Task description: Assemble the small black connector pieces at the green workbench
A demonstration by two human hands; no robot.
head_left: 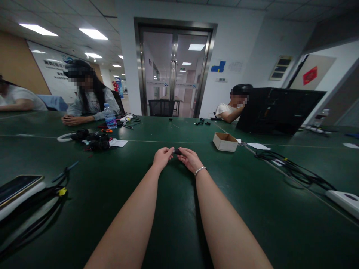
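Note:
Between my two hands, just above the green table (179, 194), is a small black piece (177, 151), too small to name its kind. The fingertips of my left hand (163, 158) pinch its left end, where a lighter tip shows. My right hand (190, 159), with a silver bracelet (200, 170) at the wrist, pinches the right end between thumb and fingers. Both hands are closed and close together, and the fingers cover part of the piece.
An open cardboard box (225, 142) stands right of my hands. Black cables (297, 168) lie farther right; a dark bundle (95, 140) and a water bottle (110, 117) sit left. A phone (19, 188) is near left. Co-workers sit across, one behind a black monitor (280, 110).

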